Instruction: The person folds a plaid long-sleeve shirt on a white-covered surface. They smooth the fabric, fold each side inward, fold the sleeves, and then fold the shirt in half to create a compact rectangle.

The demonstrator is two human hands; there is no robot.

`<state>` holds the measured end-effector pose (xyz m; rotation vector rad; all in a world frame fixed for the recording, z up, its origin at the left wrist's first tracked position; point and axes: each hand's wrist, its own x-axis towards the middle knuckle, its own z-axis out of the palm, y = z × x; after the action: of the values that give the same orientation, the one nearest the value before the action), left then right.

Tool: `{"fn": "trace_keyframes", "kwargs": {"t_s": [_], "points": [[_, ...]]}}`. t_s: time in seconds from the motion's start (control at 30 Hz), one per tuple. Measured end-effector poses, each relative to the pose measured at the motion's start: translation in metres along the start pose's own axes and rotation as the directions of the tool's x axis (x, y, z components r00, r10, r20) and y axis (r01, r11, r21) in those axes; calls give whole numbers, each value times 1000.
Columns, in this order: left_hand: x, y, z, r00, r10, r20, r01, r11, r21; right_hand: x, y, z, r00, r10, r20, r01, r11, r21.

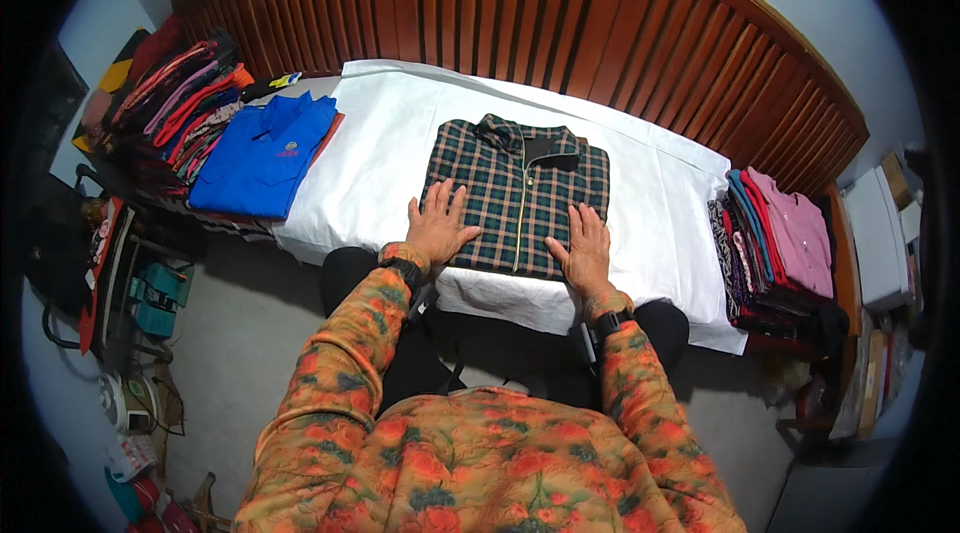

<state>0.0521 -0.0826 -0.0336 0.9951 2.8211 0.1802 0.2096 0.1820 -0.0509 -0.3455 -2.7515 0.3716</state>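
Observation:
A green, black and tan plaid jacket [490,208] with a front zipper lies folded into a neat rectangle, its collar at the far end. It rests on a white sheet [370,153]. My left hand [436,223] lies flat on the jacket's near left side, fingers spread. On its near right edge rests my right hand [585,249], fingers apart and pointing away from me. Neither hand grips the fabric. Dark bands circle both my wrists.
A folded blue polo shirt [262,158] lies left of the jacket, beside a tall pile of folded clothes [190,98]. At the right end stands another stack, topped by a pink shirt [795,233]. A slatted wooden headboard [500,8] borders the far side.

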Motion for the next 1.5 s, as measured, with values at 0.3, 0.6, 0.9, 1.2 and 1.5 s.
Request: {"fn": "trace_keyframes", "kwargs": {"t_s": [0.3, 0.6, 0.9, 1.2, 1.5], "points": [[-6, 15, -26, 999, -25, -49, 25, 1000, 2, 1, -2, -5, 1000, 4, 25, -4, 1000, -3], [85, 7, -52, 840, 169, -516, -251, 963, -93, 36, -12, -40, 995, -69, 74, 76, 992, -96], [124, -19, -9, 987, -37, -159, 28, 998, -58, 80, 20, 8, 991, -33, 126, 47, 993, -110], [123, -14, -12, 987, -54, -151, 44, 997, -64, 89, 7, -12, 988, -87, 126, 113, 969, -219], [139, -2, -35, 833, 72, -548, -198, 965, -173, 187, -41, -3, 984, -173, 31, 159, 952, 263]]}}
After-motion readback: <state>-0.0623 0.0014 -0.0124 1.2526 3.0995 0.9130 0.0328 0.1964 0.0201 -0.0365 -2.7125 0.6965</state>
